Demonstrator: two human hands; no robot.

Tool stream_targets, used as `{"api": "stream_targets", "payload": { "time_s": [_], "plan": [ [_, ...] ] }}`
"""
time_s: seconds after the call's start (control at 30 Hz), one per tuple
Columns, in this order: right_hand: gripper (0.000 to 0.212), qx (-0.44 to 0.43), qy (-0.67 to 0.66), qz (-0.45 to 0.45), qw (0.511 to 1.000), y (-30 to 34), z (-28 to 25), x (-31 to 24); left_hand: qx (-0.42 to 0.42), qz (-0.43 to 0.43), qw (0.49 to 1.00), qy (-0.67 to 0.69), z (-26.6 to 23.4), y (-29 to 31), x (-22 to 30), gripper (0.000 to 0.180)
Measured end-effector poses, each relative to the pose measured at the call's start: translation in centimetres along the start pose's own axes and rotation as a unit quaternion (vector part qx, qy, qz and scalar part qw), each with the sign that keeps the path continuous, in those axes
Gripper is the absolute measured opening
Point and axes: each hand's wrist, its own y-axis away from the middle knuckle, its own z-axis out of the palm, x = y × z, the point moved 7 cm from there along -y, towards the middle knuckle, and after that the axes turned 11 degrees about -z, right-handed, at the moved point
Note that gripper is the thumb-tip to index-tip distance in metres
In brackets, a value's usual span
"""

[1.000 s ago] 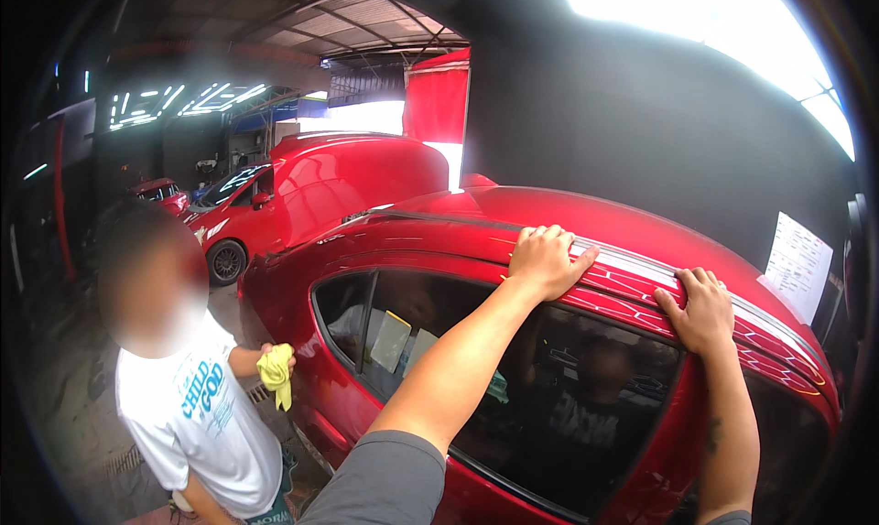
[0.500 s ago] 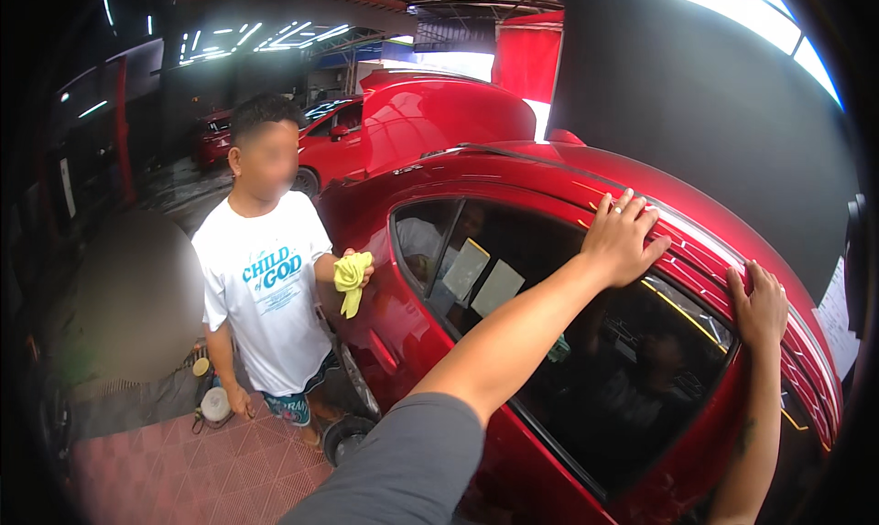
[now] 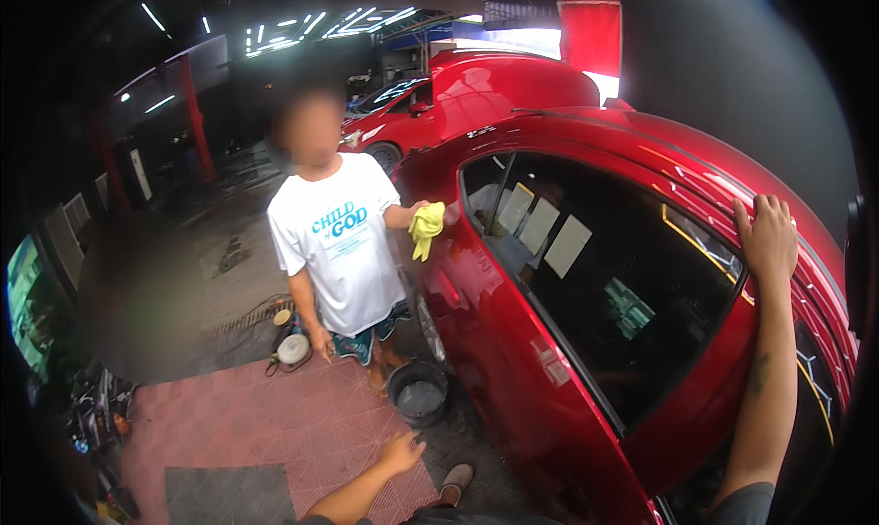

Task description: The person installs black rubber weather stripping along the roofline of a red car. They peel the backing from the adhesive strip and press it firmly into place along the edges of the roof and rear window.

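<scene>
My right hand (image 3: 769, 237) rests with its fingers stretched out on the roof edge of a glossy red car (image 3: 513, 342), above the dark side window (image 3: 609, 296). Low in the view, my left hand (image 3: 401, 453) hangs apart from the car with loosely bent fingers and nothing visible in it. Just beyond it stands a black bucket (image 3: 418, 392) with greyish liquid inside. Beside the car's rear, another person in a white T-shirt (image 3: 334, 241) grips a yellow-green cloth (image 3: 427, 229) in the hand nearest the car.
Pink and grey floor tiles (image 3: 275, 415) lie around the person's feet. A corded round machine (image 3: 293, 349) sits on the floor to the left. Farther back stands another red car (image 3: 394, 118). A dark wall (image 3: 732, 86) rises beyond the near car.
My left hand has come off the roof and dropped to the lower middle. My right hand stays on the roof edge. The view has swung left and down, bringing the bucket fully into sight.
</scene>
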Motion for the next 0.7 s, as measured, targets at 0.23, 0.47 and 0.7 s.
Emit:
{"api": "stream_targets", "payload": {
  "time_s": [0.23, 0.47, 0.7],
  "plan": [
    [0.058, -0.026, -0.029, 0.011, 0.999, -0.4, 4.5, 1.2, -0.360, -0.119, 0.888, -0.259, 8.5, 19.9, -31.1, 0.078],
    [0.058, -0.051, -0.024, 0.028, 0.998, -0.3, 2.8, 2.2, -0.283, -0.477, 0.818, -0.153, 6.6, 27.3, -33.7, 0.052],
    [0.070, -0.080, -0.009, -0.001, 0.997, -1.8, 6.4, 2.4, -0.152, -0.391, 0.900, 0.118, 5.0, 25.2, -32.1, 0.058]
  ]
}}
